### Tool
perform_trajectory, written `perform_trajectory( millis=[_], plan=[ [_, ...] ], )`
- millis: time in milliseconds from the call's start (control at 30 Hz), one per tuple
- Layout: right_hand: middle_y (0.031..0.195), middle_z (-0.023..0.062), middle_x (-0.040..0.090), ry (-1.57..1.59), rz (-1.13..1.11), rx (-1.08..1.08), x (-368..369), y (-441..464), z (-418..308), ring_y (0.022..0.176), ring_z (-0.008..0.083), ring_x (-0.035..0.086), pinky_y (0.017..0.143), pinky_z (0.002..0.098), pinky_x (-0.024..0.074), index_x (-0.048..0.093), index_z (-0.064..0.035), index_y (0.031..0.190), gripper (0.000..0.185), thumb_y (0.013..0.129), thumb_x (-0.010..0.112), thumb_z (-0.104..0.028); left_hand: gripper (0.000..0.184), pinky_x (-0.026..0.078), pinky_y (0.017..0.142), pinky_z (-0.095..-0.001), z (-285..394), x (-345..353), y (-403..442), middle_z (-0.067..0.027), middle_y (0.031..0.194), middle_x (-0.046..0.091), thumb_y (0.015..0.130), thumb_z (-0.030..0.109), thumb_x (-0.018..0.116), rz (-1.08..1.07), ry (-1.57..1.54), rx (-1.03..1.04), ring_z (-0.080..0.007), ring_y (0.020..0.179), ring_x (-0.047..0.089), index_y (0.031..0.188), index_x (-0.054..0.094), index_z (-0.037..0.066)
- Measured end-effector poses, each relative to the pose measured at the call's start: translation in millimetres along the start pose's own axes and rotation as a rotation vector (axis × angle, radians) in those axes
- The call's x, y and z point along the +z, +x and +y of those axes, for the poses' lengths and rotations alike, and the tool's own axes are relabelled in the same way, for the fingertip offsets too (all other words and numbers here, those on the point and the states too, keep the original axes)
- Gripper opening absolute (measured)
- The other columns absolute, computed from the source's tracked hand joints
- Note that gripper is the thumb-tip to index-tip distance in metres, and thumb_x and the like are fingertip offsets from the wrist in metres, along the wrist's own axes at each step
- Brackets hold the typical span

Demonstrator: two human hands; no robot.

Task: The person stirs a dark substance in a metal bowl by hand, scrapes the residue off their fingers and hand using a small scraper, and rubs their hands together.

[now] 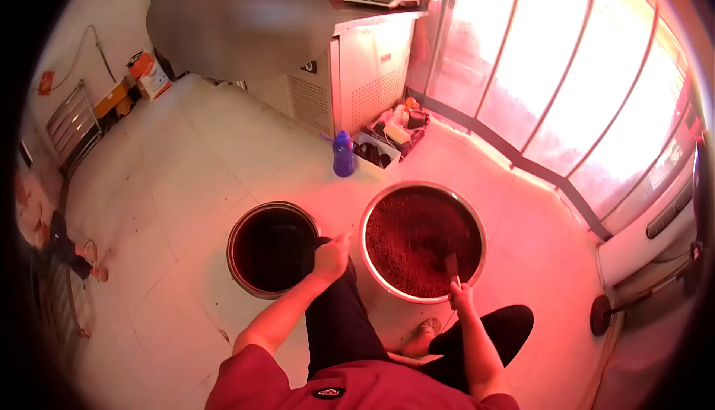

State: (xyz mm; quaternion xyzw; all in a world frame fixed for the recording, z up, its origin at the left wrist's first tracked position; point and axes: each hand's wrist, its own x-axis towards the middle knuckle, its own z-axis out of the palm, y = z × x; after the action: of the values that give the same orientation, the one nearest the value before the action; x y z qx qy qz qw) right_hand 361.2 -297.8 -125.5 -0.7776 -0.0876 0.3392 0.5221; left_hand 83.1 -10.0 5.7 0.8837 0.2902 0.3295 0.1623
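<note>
dark red-brown grains fill a wide round metal basin in the head view, under strong pinkish light. the basin sits on the pale floor in front of the person, right of a dark round pot and apart from it. the right hand is closed round the handle of a flat-bladed tool, whose blade meets the grains near the basin's lower right edge. the left hand is half curled by the left knee, between the two vessels; whether it grips anything, i cannot tell.

to work the blade well here, i'd keep it low and slanted, sweep along the wall and then in towards the middle, with slow strokes, as a quick flick near the rim could throw grains out. a firm hold close to the blade should give control, and the free hand could steady the rim if the basin slides.

counted: one basin, one pot, one tool, two hands, one blue bottle and, just beside it, one white box with dark items inside, too muddled to number. the grains are far too many to count, and what the pot holds is too dark to make out.
</note>
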Motion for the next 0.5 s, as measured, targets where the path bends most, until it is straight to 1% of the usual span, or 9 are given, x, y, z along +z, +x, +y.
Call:
perform_trajectory(
  millis=[33,67,100,167,200,233,333,400,500],
  plan=[
    [0.05,0.0041,0.048,0.029,0.034,-0.107,4.4,6.2,8.3,0.035,0.0137,0.044,0.031,0.0297,0.0323,0.047,-0.0062,0.066,0.037,0.087,0.061,-0.033,0.026,0.051,0.067,-0.0369,26.1,-10.6,8.9,-0.0168,0.084,0.064,0.091,0.015,0.05,-0.049,-0.249,-0.008,-0.0278,0.073,0.064,0.114,0.055,0.005],
    [0.05,0.0021,0.046,0.077,0.032,-0.09,7.1,3.0,7.9,0.036,0.0126,0.043,0.032,0.0296,0.0321,0.047,-0.0067,0.068,0.036,0.088,0.061,-0.033,0.032,0.051,0.071,-0.0353,64.4,-31.7,20.2,-0.0174,0.087,0.065,0.093,0.014,0.048,-0.113,-0.508,-0.03,-0.0261,0.077,0.065,0.123,0.052,0.005],
    [0.05,0.0006,0.045,0.034,-0.018,-0.119,9.2,-12.6,-4.2,0.037,0.0121,0.042,0.032,0.0291,0.0315,0.048,-0.0075,0.069,0.034,0.089,0.061,-0.032,0.039,0.048,0.084,-0.034,102.5,-59.5,30.8,-0.0169,0.113,0.062,0.099,0.021,0.041,-0.335,-0.781,-0.134,-0.026,0.099,0.063,0.132,0.045,0.0],
    [0.053,0.001,0.046,0.083,-0.019,-0.028,15.6,-32.5,-16.2,0.038,0.0121,0.043,0.033,0.0289,0.0306,0.048,-0.0076,0.069,0.034,0.09,0.06,-0.032,0.043,0.049,0.079,-0.0359,176.0,-107.6,42.7,-0.0152,0.121,0.059,0.098,0.018,0.043,-0.288,-1.282,0.129,-0.0229,0.104,0.059,0.136,0.041,-0.001],
    [0.053,0.0011,0.047,0.036,-0.017,-0.008,16.1,-37.1,-15.9,0.038,0.012,0.043,0.033,0.0293,0.0311,0.049,-0.0073,0.07,0.033,0.089,0.061,-0.032,0.051,0.047,0.088,-0.0363,198.5,-130.8,44.8,-0.0131,0.134,0.05,0.098,0.024,0.043,-0.405,-1.56,0.261,-0.024,0.115,0.054,0.14,0.033,-0.003],
    [0.053,0.0014,0.047,0.066,-0.035,0.045,15.8,-41.1,-15.1,0.038,0.0124,0.043,0.033,0.0294,0.032,0.05,-0.007,0.069,0.034,0.089,0.061,-0.033,0.05,0.046,0.089,-0.0365,217.5,-146.8,46.3,-0.0133,0.134,0.05,0.098,0.024,0.043,-0.502,-1.749,0.378,-0.0242,0.115,0.053,0.14,0.034,-0.003],
    [0.054,0.003,0.05,0.063,0.015,0.023,19.5,-34.6,-2.0,0.037,0.0127,0.044,0.034,0.0288,0.0338,0.051,-0.007,0.071,0.034,0.088,0.062,-0.035,0.049,0.044,0.092,-0.0369,258.9,-175.6,35.8,-0.0139,0.132,0.05,0.099,0.026,0.043,-0.774,-2.132,0.633,-0.0247,0.116,0.052,0.137,0.036,-0.003],
    [0.054,0.0022,0.05,0.075,-0.012,0.051,22.5,-40.9,-13.4,0.037,0.0113,0.045,0.033,0.0264,0.0328,0.05,-0.0081,0.074,0.032,0.091,0.058,-0.034,0.048,0.043,0.093,-0.0373,276.9,-178.9,28.7,-0.0142,0.132,0.051,0.099,0.027,0.043,-0.896,-2.296,0.702,-0.025,0.117,0.052,0.136,0.038,-0.003],
    [0.054,0.0016,0.048,0.077,-0.005,0.055,33.5,-32.5,-10.1,0.038,0.0112,0.043,0.034,0.0274,0.0325,0.05,-0.0084,0.076,0.034,0.089,0.06,-0.038,0.047,0.041,0.096,-0.0377,289.6,-163.2,21.0,-0.0148,0.131,0.051,0.099,0.028,0.043,-0.988,-2.405,0.645,-0.0254,0.118,0.051,0.134,0.041,-0.002]
  ],
)
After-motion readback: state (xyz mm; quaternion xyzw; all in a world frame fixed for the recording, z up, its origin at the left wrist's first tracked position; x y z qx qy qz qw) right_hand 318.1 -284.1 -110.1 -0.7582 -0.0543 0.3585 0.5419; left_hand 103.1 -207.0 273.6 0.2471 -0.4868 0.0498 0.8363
